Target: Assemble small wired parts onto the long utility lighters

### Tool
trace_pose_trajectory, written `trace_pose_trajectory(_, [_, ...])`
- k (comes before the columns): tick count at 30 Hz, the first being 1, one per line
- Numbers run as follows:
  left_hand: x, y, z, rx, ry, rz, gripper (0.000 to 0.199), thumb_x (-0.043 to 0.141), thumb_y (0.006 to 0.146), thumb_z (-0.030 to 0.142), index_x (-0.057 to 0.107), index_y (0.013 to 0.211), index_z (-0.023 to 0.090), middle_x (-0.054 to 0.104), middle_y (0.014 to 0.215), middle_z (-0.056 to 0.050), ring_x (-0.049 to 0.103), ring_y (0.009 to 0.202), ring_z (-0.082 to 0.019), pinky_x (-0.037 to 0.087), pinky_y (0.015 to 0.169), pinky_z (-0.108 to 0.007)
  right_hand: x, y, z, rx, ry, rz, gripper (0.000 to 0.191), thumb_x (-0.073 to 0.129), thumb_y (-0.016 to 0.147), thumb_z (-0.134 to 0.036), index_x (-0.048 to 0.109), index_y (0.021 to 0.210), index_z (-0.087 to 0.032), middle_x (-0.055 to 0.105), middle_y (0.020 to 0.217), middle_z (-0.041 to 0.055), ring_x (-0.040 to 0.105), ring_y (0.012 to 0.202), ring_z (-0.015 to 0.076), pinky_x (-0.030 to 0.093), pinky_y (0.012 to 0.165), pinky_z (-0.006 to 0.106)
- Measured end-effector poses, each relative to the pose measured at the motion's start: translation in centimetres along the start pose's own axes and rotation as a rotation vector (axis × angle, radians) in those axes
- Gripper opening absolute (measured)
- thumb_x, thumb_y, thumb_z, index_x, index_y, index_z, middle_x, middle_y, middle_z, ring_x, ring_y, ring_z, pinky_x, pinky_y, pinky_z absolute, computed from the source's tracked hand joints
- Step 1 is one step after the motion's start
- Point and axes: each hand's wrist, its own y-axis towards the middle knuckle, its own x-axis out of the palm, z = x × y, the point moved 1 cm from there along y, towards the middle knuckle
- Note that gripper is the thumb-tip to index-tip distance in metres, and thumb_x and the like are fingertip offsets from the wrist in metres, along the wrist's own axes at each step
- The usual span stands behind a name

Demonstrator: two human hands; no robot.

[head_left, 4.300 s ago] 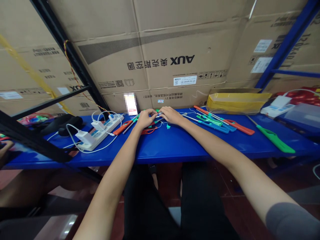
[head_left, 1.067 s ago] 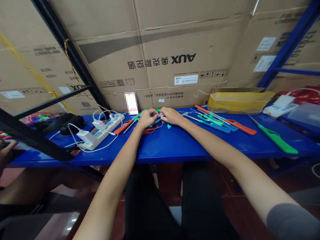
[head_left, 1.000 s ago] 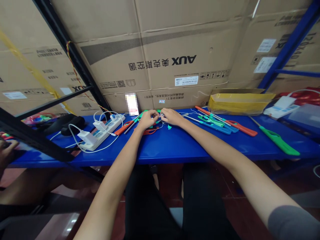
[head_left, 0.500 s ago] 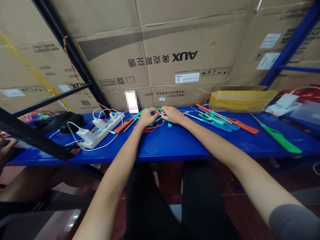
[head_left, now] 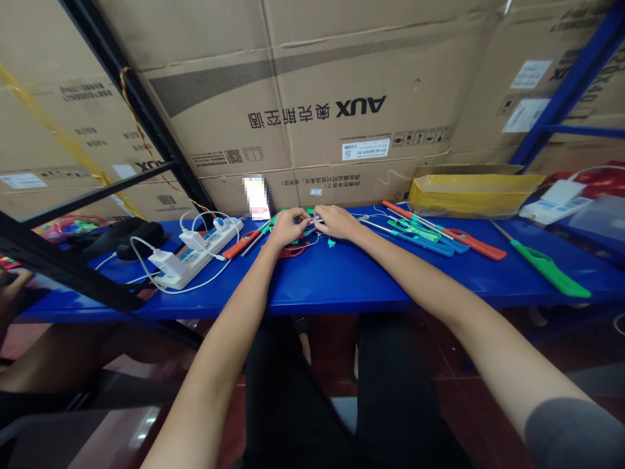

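My left hand [head_left: 290, 229] and my right hand [head_left: 336, 223] meet over the blue shelf [head_left: 342, 280], fingertips pinched close together around something small and pale that is too small to name. Under and beside my left hand lie a red lighter part [head_left: 291, 251] and thin wires. A small green piece [head_left: 331, 243] rests just below my right hand. An orange lighter [head_left: 241, 245] with a metal rod is left of my left hand. To the right of my right hand lie blue lighters [head_left: 420, 243], a green frame-like part [head_left: 407, 227] and a red-orange lighter [head_left: 476, 244].
A white power strip [head_left: 200, 260] with chargers and cables sits at the left. A lit phone [head_left: 257, 198] leans against the large carton [head_left: 317, 78]. At the right are a yellow-taped box [head_left: 473, 194] and a green lighter [head_left: 551, 270]. Another person's hand [head_left: 14, 286] shows far left.
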Motion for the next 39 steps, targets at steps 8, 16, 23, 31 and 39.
trace_pose_trajectory(8, [0.0,0.0,-0.01,0.005,0.009,0.001,0.014,0.074,0.095,0.03,0.084,0.094,0.021,0.087,0.098,-0.006,0.077,0.087,-0.025,0.061,0.091,-0.037,-0.09,-0.05,-0.21,0.015,0.001,-0.019,0.022,0.057,0.109,-0.026,0.07,0.126,-0.019,0.082,0.121,0.0165,0.074,0.105,0.0338,0.048,0.088,0.041])
trace_pose_trajectory(16, [-0.05,-0.05,0.14,0.004,0.017,-0.009,0.015,0.073,0.094,0.031,0.085,0.094,0.022,0.088,0.099,-0.006,0.077,0.087,-0.026,0.062,0.091,-0.038,0.31,-0.11,-0.07,0.044,-0.019,0.023,0.031,0.06,0.109,-0.033,0.07,0.135,-0.019,0.085,0.115,0.0158,0.077,0.1,0.0334,0.049,0.086,0.041])
trace_pose_trajectory(23, [0.12,-0.04,0.41,0.029,0.022,-0.012,0.015,0.073,0.095,0.03,0.086,0.093,0.022,0.088,0.099,-0.007,0.077,0.088,-0.026,0.062,0.094,-0.039,0.04,-0.17,-0.28,0.065,-0.004,0.031,0.038,0.062,0.106,-0.033,0.069,0.14,-0.017,0.085,0.114,0.0171,0.078,0.103,0.0366,0.051,0.089,0.044])
trace_pose_trajectory(31, [0.1,0.02,0.23,0.029,0.017,0.0,0.014,0.074,0.096,0.029,0.085,0.094,0.021,0.087,0.1,-0.007,0.077,0.091,-0.026,0.061,0.095,-0.038,0.09,-0.13,-0.14,-0.011,-0.021,0.04,0.029,0.056,0.107,-0.028,0.071,0.13,-0.017,0.083,0.124,0.0181,0.073,0.11,0.0352,0.048,0.1,0.046])
trace_pose_trajectory(39, [-0.12,-0.01,0.42,0.033,0.035,0.004,0.015,0.071,0.097,0.028,0.084,0.093,0.022,0.088,0.103,-0.009,0.077,0.096,-0.028,0.061,0.098,-0.041,0.84,0.15,0.43,-0.056,-0.063,0.06,0.022,0.056,0.11,-0.03,0.073,0.119,-0.018,0.078,0.122,0.0177,0.066,0.114,0.0349,0.046,0.104,0.045])
